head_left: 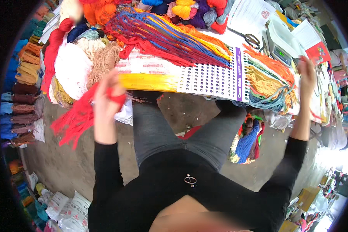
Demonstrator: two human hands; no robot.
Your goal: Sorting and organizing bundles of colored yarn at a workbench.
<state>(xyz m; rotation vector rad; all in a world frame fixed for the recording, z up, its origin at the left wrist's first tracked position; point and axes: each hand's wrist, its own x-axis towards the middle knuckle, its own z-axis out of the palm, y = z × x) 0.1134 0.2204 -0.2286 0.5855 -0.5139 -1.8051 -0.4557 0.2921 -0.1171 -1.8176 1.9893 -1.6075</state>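
Note:
Beyond the near left edge of the table, my left hand is closed around a bundle of red thread, whose loose ends hang down to the left. My right hand is raised at the table's right side, near the digital scale; motion blurs its fingers, and whether they hold anything is unclear. Between the hands lies a white card with rows of punched holes and a purple strip. Orange, tan and blue-green threads hang at its right edge. Long red, blue and yellow strands stretch over its far left part.
Black scissors lie beside a printed sheet. Skeins of white yarn and other colours crowd the table's left and far side. A yellow strip of thread runs along the near edge. A multicoloured bundle hangs below the table.

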